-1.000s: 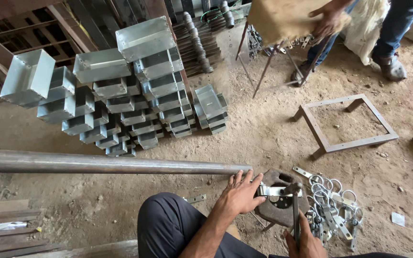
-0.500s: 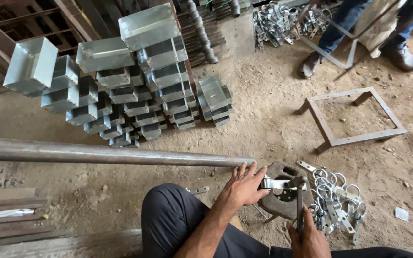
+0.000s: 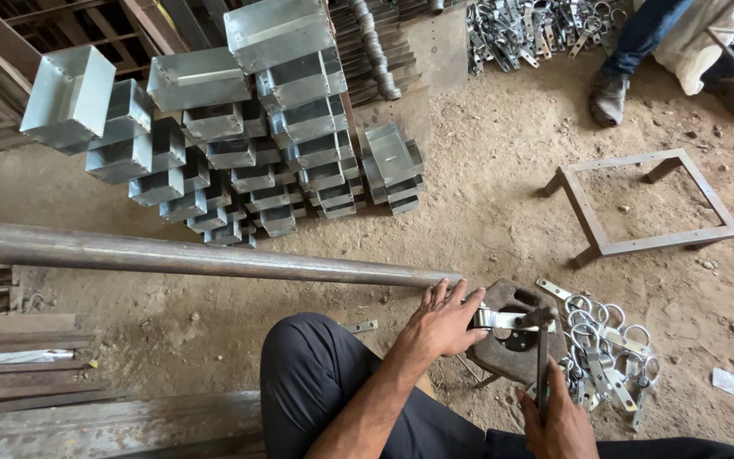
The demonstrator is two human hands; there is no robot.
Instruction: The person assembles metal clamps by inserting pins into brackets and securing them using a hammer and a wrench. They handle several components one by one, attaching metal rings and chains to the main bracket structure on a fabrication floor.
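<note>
My left hand (image 3: 442,323) presses a shiny metal clamp piece (image 3: 496,320) onto a heavy rusty iron block (image 3: 516,347) on the dirt floor. My right hand (image 3: 558,418) grips the handle of a dark hammer (image 3: 542,357), whose head rests at the clamp on the block. A pile of finished ring clamps (image 3: 609,348) lies just right of the block. My dark-trousered knee (image 3: 316,374) is in front of the left hand.
A long steel pipe (image 3: 180,255) runs across from the left, ending near my left hand. Stacked galvanised metal boxes (image 3: 239,144) stand behind it. A square steel frame (image 3: 639,204) lies at right. Another person's legs and shoes (image 3: 613,89) and more clamps (image 3: 528,25) are at the top right.
The view has tilted down and shifted, so the other person now shows only legs. My left hand has settled on the clamp, and my right hand brought the hammer upright to the block.
</note>
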